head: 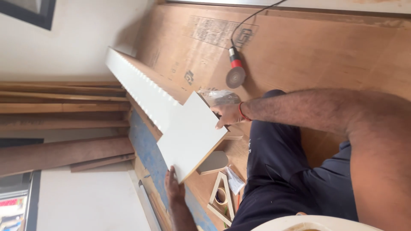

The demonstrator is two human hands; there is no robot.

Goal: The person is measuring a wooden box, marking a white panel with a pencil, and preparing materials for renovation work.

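A white laminated board point(190, 134) with a plywood edge lies tilted in front of me, one end resting against a long white scalloped strip point(141, 87). My right hand point(227, 115) grips the board's upper corner, thumb on the white face. My left hand point(173, 188) holds the board's lower corner from underneath, fingers curled at its edge.
An angle grinder point(235, 70) with a red band and black cord lies on the large plywood sheet point(308, 51). A clear plastic bag point(218, 97), a triangular wooden frame point(221, 197) and a small rounded board piece point(214, 162) sit near my legs. Wooden planks point(60, 124) lean at left.
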